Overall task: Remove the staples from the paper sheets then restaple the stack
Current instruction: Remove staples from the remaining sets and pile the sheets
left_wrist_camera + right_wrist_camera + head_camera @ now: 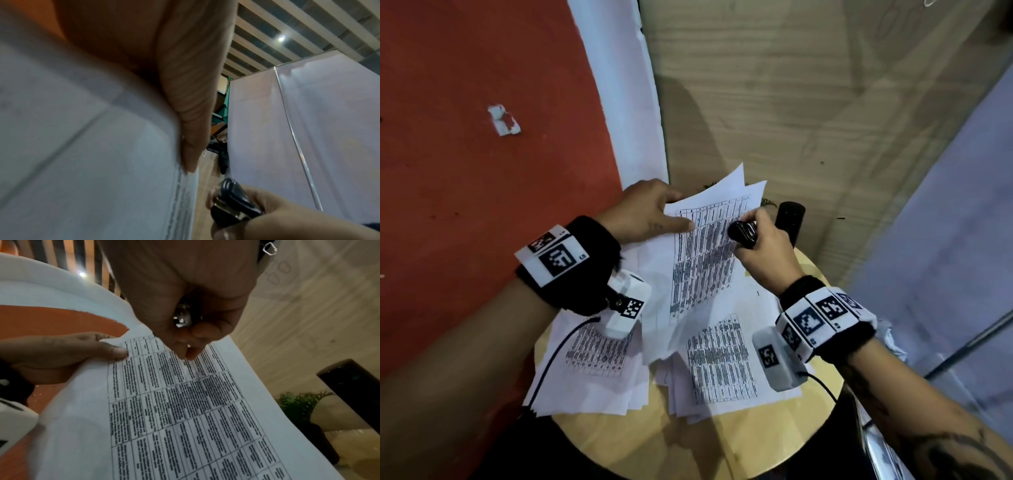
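A set of printed sheets [702, 253] with dark tables is lifted off the round wooden table [722, 445]. My left hand [650, 214] pinches its far left corner, thumb on top [115, 352]. My right hand [760, 236] grips a small black and metal staple remover [743, 233] and hovers over the sheets' upper right part. In the left wrist view the remover [234, 204] shows beside the paper's edge [185, 194]. In the right wrist view the fingertips [185, 353] are right at the printed page [185, 410]. No staple is visible.
More printed sheets [722, 359] and another loose pile [592, 359] lie spread on the table. A black cylinder [789, 221] stands just right of my right hand, beside a small green plant [298, 402]. Red floor [482, 171] lies left, wood floor ahead.
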{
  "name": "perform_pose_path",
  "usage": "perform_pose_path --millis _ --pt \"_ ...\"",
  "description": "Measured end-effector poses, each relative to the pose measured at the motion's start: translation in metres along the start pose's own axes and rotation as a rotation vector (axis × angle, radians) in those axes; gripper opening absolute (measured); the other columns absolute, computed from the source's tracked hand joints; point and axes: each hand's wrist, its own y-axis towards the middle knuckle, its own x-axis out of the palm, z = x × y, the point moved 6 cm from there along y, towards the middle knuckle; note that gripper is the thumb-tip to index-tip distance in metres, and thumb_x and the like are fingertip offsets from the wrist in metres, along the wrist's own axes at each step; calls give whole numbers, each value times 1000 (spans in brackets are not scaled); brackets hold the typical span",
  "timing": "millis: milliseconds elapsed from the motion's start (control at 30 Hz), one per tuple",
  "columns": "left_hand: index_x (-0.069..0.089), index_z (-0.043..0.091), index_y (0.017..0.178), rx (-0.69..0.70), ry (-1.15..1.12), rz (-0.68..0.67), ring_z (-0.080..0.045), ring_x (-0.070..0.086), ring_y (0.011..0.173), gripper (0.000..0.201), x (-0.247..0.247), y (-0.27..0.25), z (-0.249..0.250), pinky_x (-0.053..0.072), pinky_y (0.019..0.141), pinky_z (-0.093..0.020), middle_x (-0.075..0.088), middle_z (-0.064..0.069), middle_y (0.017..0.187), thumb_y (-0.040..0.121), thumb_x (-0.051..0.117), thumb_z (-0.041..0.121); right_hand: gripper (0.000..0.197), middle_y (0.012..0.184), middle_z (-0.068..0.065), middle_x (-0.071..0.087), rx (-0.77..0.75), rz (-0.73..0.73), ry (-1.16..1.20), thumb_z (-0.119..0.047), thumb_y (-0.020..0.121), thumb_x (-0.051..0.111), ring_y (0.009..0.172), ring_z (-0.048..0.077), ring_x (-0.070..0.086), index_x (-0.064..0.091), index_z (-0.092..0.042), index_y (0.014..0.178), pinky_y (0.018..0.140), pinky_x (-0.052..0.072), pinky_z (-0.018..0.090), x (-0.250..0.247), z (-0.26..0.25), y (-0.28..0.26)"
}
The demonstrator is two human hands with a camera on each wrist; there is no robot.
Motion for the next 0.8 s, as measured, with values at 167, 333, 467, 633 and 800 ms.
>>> perform_pose_path --millis 167,333,467,633,800 --pt "69 7 83 17 60 -77 -39 64 81 64 -5 -1 -3 51 76 -51 69 -22 85 56 59 65 38 98 -1 56 -182 53 14 8 74 58 98 22 55 49 -8 107 80 39 27 -12 -27 2" --pt "65 40 67 32 55 -135 -20 66 76 20 -11 -7 6 49 73 -36 73 -3 80 61 63 59 40 104 2 56 -359 184 -64 -7 76 72 98 25 56 50 -6 109 80 43 34 -27 -54 6" --pt "63 51 63 84 105 -124 6 55 58 25 -16 -9 10 42 60 -20 56 6 60 77 75 34 46 105 7 62 -453 24 -189 -15 77 73 95 29 58 48 -6 114 78 47 41 -24 -72 12" --pt "51 39 59 66 289 -30 -8 44 54 35 -22 -2 7 35 59 -31 49 11 55 58 60 73 47 101 7 66 -414 -37 -160 -17 76 74 92 31 63 46 -13 113 79 50 45 -23 -74 14" --pt "44 27 47 84 374 0 -14 33 48 44 -15 4 27 27 55 -31 32 8 43 73 76 40 42 87 -12 58 -359 -61 -53 -12 76 74 86 18 58 46 -17 106 76 45 30 -25 -77 13"
